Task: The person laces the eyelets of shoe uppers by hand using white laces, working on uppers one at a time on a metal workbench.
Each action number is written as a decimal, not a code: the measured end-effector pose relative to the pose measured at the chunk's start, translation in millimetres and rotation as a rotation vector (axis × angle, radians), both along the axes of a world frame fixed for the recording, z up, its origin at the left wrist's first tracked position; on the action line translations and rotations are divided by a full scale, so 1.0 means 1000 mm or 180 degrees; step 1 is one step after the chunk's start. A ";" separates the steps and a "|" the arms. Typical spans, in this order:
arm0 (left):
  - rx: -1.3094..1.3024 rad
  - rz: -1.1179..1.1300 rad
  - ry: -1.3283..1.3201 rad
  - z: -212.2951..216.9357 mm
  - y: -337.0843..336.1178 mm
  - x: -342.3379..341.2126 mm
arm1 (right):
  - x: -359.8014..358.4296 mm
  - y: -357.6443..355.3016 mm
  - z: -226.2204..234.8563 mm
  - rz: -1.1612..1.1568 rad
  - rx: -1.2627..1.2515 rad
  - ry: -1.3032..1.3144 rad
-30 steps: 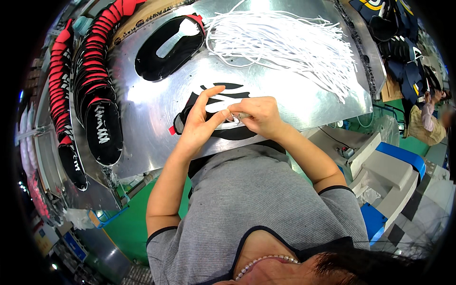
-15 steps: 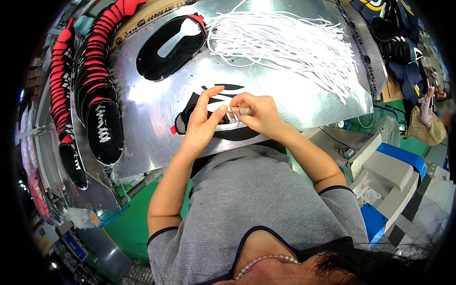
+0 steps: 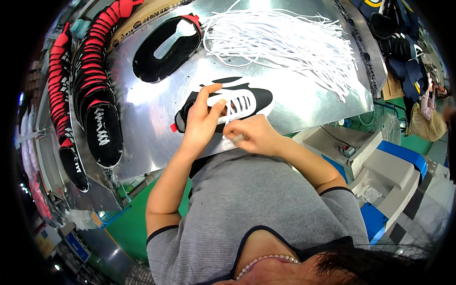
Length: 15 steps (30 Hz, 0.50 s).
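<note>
A black-and-white shoe upper (image 3: 264, 98) lies on the metal table, toe to the right, with a red tab at its heel. White lace (image 3: 241, 103) crosses its throat in several rows. My left hand (image 3: 200, 122) is closed over the heel side, fingers on the far edge and thumb at the opening. Just off the near edge, my right hand (image 3: 259, 135) is curled round a short brownish-handled tool (image 3: 239, 138), whose tip I cannot make out. A strand of lace runs from the upper toward these fingers.
A pile of loose white laces (image 3: 285, 47) covers the table's far right. Another black upper (image 3: 147, 61) with a pale insert lies far left. Two long rows of nested black-and-red uppers (image 3: 102, 135) line the left edge. A grey-and-blue machine (image 3: 387, 166) stands at right.
My right hand has drawn down toward my body with the tool, away from the lace rows, uncovering the toe and lacing. My left hand keeps its hold on the shoe upper.
</note>
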<state>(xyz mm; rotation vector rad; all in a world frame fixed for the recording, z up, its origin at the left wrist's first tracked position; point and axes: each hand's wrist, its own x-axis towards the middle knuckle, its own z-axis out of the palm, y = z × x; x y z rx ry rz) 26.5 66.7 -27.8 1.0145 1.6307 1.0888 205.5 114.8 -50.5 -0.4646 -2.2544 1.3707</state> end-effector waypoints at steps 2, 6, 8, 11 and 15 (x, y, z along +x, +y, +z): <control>-0.0071 -0.0411 0.0137 0.019 -0.007 0.001 | 0.000 -0.002 -0.008 -0.0297 -0.0386 0.0021; 0.0518 -0.0701 0.0843 0.033 -0.031 0.004 | 0.004 -0.001 -0.015 -0.0403 -0.0713 0.0031; 0.0635 -0.0857 0.1282 0.031 -0.034 0.001 | 0.007 -0.002 -0.014 -0.0692 -0.1192 0.0300; 0.0576 -0.0758 0.1608 0.022 -0.033 0.003 | 0.014 0.001 -0.001 -0.1095 -0.1831 -0.0274; 0.0666 -0.0722 0.1751 0.017 -0.026 0.007 | 0.005 -0.003 0.005 -0.1350 -0.1206 -0.0567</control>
